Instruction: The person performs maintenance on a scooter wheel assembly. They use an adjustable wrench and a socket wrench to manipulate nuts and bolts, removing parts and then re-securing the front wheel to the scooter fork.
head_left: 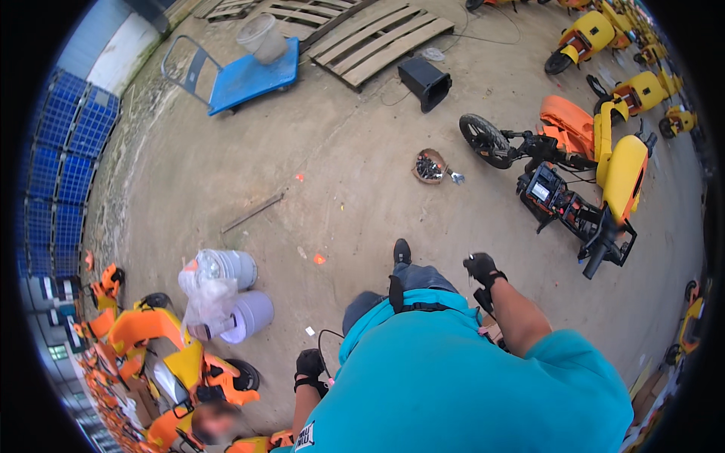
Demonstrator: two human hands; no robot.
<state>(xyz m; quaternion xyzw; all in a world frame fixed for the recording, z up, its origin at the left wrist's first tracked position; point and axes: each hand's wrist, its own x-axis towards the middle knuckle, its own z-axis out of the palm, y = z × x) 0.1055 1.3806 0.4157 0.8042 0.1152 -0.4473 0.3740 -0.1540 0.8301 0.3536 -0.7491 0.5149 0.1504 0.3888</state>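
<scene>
I am standing on concrete in a teal shirt, one dark shoe (402, 253) showing. My left hand (310, 366), in a black fingerless glove, hangs low beside my body with curled fingers; a black cable loops beside it, and its grip is hidden. My right hand (481, 268), similarly gloved, is out at my right side, fingers curled, contents unclear. A black object below it is hard to make out. Ahead right lies a partly dismantled yellow scooter (623, 170) with exposed black frame, beside orange panels (566, 117). A bowl of small metal parts (429, 164) sits ahead.
Buckets (249, 317) with plastic bags stand left, near orange-yellow scooters (136, 328) and a person (215, 423). Farther ahead are a blue trolley (242, 87), wooden pallets (377, 45) and a black bin (423, 83). Yellow scooters (593, 34) line the right; blue containers (68, 174) line the left.
</scene>
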